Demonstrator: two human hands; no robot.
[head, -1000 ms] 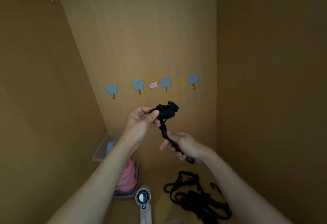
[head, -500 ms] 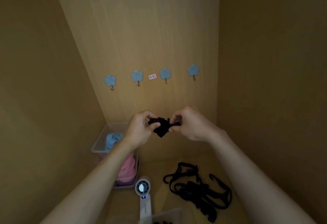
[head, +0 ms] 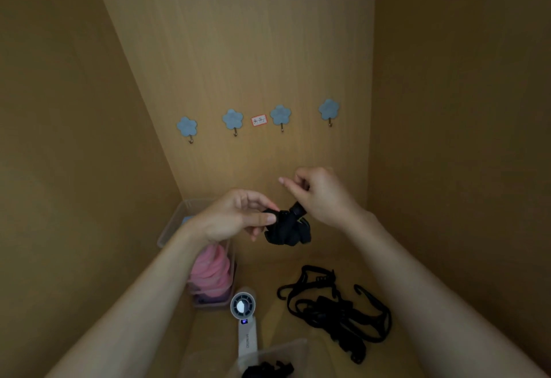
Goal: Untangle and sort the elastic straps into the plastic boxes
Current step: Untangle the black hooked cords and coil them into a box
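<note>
The left hand [head: 235, 218] pinches the left edge of a wadded black elastic strap [head: 286, 230] between thumb and forefinger; its other fingers curl loosely underneath. The right hand [head: 323, 198] grips the short stub at the top of the wad, with its fingers curled round the stub and its forefinger sticking out to the left. The wad hangs in the air between the two hands, below the right hand and just right of the left thumb.

Behind and below the left wrist stands a clear plastic box [head: 168, 230] against the left wall. It holds a heap of pink straps [head: 210, 273], and a bit of blue strap [head: 186, 220] shows at its far end. Just beside the box's near corner lies a white handheld fan [head: 243, 306], its round head towards the back.

To the right of the fan, on the wooden floor under the right forearm, lies a tangle of black hooked straps [head: 334, 309]. At the bottom edge a second clear plastic box [head: 287, 346] overlaps the fan's handle and holds a few black strap pieces [head: 267, 369].

On the wooden back wall [head: 238, 49], above the hands, four blue flower-shaped hooks [head: 232, 119] sit in a row. A small red-bordered label [head: 259, 120] is between the second and third.
</note>
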